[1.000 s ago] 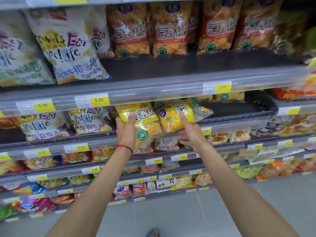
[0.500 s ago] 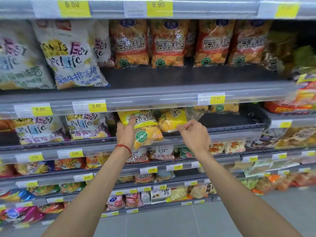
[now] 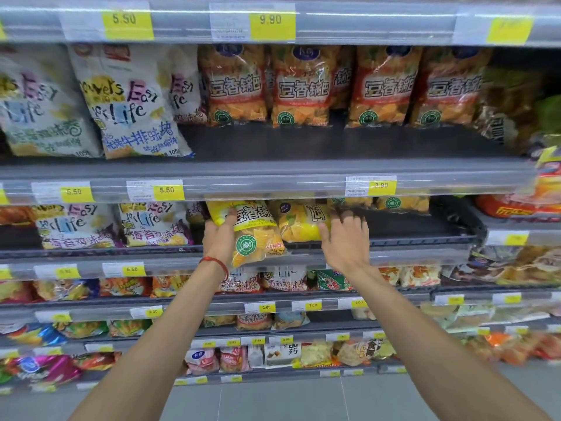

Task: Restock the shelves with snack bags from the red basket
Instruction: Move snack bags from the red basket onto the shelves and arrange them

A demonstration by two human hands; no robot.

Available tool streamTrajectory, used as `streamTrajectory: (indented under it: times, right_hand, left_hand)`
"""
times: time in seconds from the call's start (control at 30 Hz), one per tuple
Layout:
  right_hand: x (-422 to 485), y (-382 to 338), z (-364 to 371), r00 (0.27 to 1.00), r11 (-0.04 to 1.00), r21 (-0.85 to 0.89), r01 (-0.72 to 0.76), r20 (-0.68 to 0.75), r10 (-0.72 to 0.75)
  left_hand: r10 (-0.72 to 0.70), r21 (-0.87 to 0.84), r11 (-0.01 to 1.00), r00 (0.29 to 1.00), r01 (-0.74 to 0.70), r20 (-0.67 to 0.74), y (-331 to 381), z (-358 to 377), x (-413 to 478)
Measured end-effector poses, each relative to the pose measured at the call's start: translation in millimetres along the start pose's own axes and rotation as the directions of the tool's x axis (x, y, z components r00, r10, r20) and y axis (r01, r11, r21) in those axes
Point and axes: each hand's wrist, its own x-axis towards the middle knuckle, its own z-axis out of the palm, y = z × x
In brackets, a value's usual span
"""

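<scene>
- White bags (image 3: 76,226): stock at the far left of the shelf (image 3: 170,259); no part in this step.
- Left hand (image 3: 218,238): your thumb lies over the front and your fingers curl behind the top corner of the yellow bag (image 3: 256,238), holding it.
- Yellow bag: upright, tipped forward, lower end hanging over the shelf's front edge; not yet seated.
- Second bag (image 3: 299,223): same kind, just beside the first, set further in.
- Right hand (image 3: 346,241): fingers straight and spread wide, holding nothing; thumb at the second bag's right edge.
- Bare deck (image 3: 419,229): open room to the right.
- Basket: not in view.
- Step, as judged: placing. Next, push the yellow bag back until it clears the edge, steady its neighbour, then let go.
</scene>
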Motion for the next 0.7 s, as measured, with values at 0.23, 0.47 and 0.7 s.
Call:
streamTrajectory:
  times: [0.23, 0.47, 0.7]
  right_hand:
    - [11.9, 0.8, -4.8, 0.983, 0.974, 0.193, -0.116, 0.161, 0.085]
    - [14.2, 2.9, -4.5, 0.978, 0.922, 0.349, -0.167, 0.181, 0.108]
    - [8.0, -3.2, 7.3, 0.947, 0.675, 0.682, -0.280, 0.081, 0.311]
  left_hand:
    - [0.006, 0.011, 1.000, 0.999, -0.006, -0.035, 0.5, 2.1, 0.3]
    - [0.023, -0.050, 0.998, 0.997, -0.027, -0.079, -5.2, 2.6, -4.6]
    - [0.050, -0.181, 0.981, 0.994, -0.066, -0.093, -3.0, 3.0, -0.6]
